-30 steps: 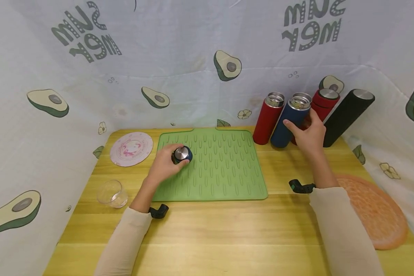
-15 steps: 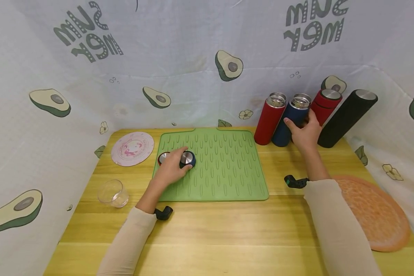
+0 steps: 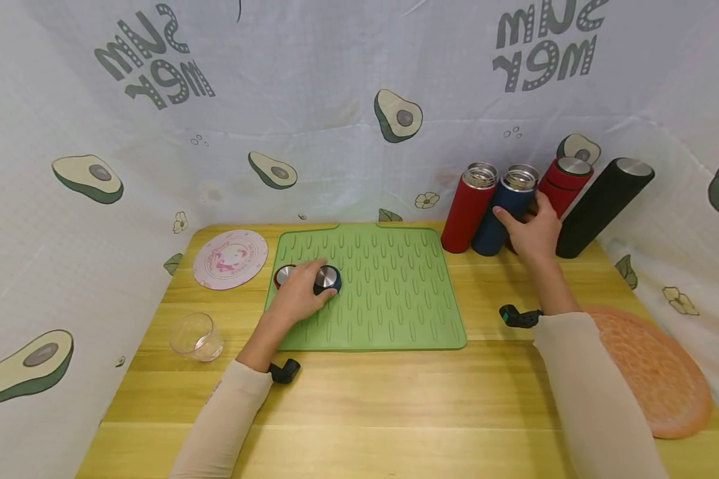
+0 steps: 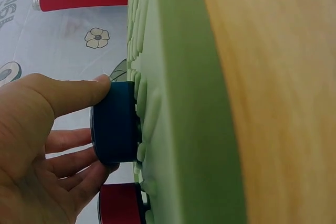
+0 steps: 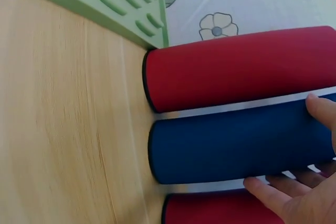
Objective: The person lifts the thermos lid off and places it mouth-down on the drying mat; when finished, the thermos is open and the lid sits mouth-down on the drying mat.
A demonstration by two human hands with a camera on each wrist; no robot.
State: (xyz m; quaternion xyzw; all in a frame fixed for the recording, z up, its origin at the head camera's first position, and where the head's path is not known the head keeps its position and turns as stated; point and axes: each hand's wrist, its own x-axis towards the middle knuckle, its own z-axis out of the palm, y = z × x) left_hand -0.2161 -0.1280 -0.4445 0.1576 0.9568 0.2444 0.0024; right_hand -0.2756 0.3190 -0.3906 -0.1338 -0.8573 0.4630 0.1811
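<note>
Mat [image 3: 395, 299]: blue lid [image 4: 115, 124] finger-pinched by left hand [image 3: 300, 293]; wooden table [image 3: 389, 412]: blue bottle [image 5: 236, 145] finger-clasped by right hand [image 3: 534, 234]; patterned cloth [image 3: 311, 80] hung behind

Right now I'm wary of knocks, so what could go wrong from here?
The right hand holds the lidless blue bottle close beside a lidless red bottle; a sideways move might topple the latter. The left hand pinches the blue lid near the red lid, so lifting it could nudge that one.
</note>
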